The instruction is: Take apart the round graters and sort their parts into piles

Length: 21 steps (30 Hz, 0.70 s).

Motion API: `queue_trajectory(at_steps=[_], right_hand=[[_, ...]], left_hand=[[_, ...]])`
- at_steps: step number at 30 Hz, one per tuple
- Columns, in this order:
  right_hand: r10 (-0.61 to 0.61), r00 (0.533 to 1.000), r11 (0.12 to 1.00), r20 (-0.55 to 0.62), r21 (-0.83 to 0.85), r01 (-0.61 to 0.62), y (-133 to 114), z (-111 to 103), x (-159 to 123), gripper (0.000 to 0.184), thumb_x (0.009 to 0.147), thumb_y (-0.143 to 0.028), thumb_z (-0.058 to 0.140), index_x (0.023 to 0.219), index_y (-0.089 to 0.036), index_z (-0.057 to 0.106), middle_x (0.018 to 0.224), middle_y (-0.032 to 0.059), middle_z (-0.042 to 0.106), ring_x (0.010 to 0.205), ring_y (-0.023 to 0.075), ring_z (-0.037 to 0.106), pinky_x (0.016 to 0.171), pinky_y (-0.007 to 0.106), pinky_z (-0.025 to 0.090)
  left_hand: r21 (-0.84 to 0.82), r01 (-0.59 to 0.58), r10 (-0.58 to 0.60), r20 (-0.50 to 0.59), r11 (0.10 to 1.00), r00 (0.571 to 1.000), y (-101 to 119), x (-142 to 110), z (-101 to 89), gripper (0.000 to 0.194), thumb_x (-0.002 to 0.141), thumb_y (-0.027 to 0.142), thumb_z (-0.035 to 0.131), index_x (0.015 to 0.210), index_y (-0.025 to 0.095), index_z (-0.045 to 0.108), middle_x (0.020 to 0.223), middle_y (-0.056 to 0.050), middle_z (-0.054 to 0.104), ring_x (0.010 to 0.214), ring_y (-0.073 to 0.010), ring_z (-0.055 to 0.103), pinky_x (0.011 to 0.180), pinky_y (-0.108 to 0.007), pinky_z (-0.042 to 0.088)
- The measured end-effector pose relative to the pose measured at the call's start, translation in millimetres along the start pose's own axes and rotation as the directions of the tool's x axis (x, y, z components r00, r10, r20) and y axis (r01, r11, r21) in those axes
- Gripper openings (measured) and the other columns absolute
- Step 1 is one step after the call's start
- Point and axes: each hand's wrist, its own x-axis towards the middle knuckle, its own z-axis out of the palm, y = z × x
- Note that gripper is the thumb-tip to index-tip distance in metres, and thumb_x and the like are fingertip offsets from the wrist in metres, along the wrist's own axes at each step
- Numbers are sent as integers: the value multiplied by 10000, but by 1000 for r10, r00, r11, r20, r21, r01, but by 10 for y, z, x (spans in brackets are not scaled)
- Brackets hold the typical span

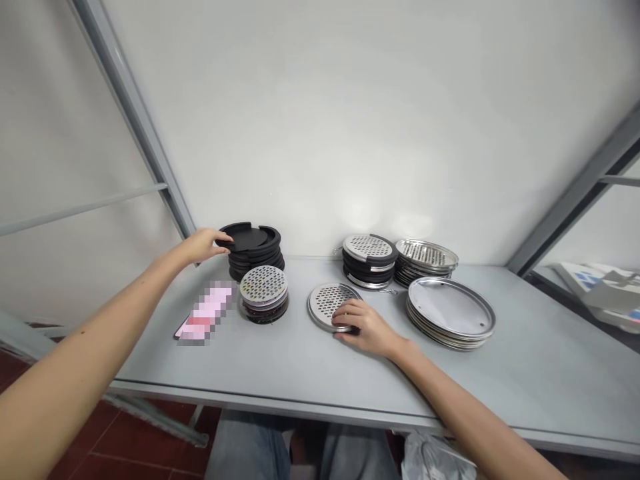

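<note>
On table (310,373), left grip (204,245) pinching black holder (254,238) by edge, right grip (366,328) clasping perforated disc (327,303) by rim, open room nearside

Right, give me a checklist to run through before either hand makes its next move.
1. Both hands free: not ok; the left hand is at the rim of the top black tray, the right hand at the perforated disc.
2. Firmness of each hold: cannot tell.
3. Perforated disc back from the table's front edge: ok.
4. Small disc stack standing: ok, between the hands.
5. Right hand apart from the large plate stack: ok.
6. Underside of the top black tray free to lift: cannot tell, hidden.
</note>
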Motion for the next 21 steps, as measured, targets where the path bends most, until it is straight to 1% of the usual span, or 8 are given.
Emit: queue_trajectory(at_steps=[3, 6, 8, 10, 13, 16, 18, 21], right_hand=[[14, 1000, 999, 2, 30, -14, -42, -15, 22, 191, 815, -336, 637, 959, -223, 693, 974, 84, 694, 975, 237, 603, 871, 410, 480], [29, 998, 997, -60, 78, -25, -54, -46, 156, 178, 860, -286, 573, 979, -218, 686, 988, 85, 695, 974, 228, 602, 881, 412, 475], [68, 989, 992, -130, 113, -53, -44, -71, 364, 196, 881, -276, 540, 1004, -209, 678, 991, 91, 698, 964, 223, 609, 875, 411, 481], [155, 966, 980, -208, 158, -124, -15, -82, 674, 226, 879, -309, 549, 1035, -194, 666, 1019, 100, 694, 975, 223, 616, 878, 411, 486], [354, 908, 912, -224, 297, -282, 61, -28, 1243, 370, 868, -355, 560, 1190, -175, 586, 1177, 128, 641, 1024, 223, 617, 880, 408, 500], [481, 872, 809, -94, 431, -400, 155, 117, 1743, 567, 863, -390, 568, 1355, -140, 436, 1323, 184, 531, 1134, 244, 576, 942, 411, 477], [519, 855, 768, -21, 450, -455, 205, 237, 1962, 697, 835, -438, 599, 1416, -139, 356, 1425, 195, 420, 1215, 275, 522, 1006, 430, 433], [547, 837, 742, 22, 449, -497, 250, 406, 2125, 866, 784, -494, 640, 1466, -120, 259, 1516, 186, 266, 1342, 301, 380, 1099, 427, 337]], left_hand=[[16, 3, -3, 24, 1000, 1000, 15, 64, 18, 450, 670, 528, 628, 986, 219, 714, 1078, -90, 708, 1029, -317, 640, 950, -429, 443], [13, 31, -32, 39, 999, 999, 40, 74, 45, 481, 674, 525, 643, 1053, 233, 700, 1097, -73, 702, 1014, -301, 642, 934, -400, 456], [6, 61, -61, -29, 998, 998, 53, 72, 63, 501, 709, 548, 617, 1102, 244, 681, 1150, -61, 681, 1048, -290, 627, 947, -376, 451], [-10, 111, -111, -158, 994, 981, 57, 84, 85, 528, 760, 554, 562, 1166, 227, 644, 1224, -71, 640, 1117, -286, 590, 979, -360, 432], [-124, 291, -314, -261, 949, 913, 42, 148, 136, 611, 820, 529, 494, 1296, 148, 529, 1308, -141, 567, 1188, -288, 546, 1007, -365, 409], [-262, 504, -552, -161, 823, 818, 28, 242, 206, 741, 810, 547, 521, 1362, 63, 418, 1362, -225, 489, 1229, -313, 508, 999, -387, 410], [-343, 581, -644, -101, 738, 759, 32, 297, 256, 770, 766, 552, 587, 1330, 49, 437, 1373, -247, 466, 1242, -337, 487, 961, -404, 433], [-519, 611, -731, -41, 598, 681, 54, 348, 336, 585, 739, 503, 632, 1162, 107, 552, 1294, -213, 548, 1150, -333, 551, 815, -405, 491]])
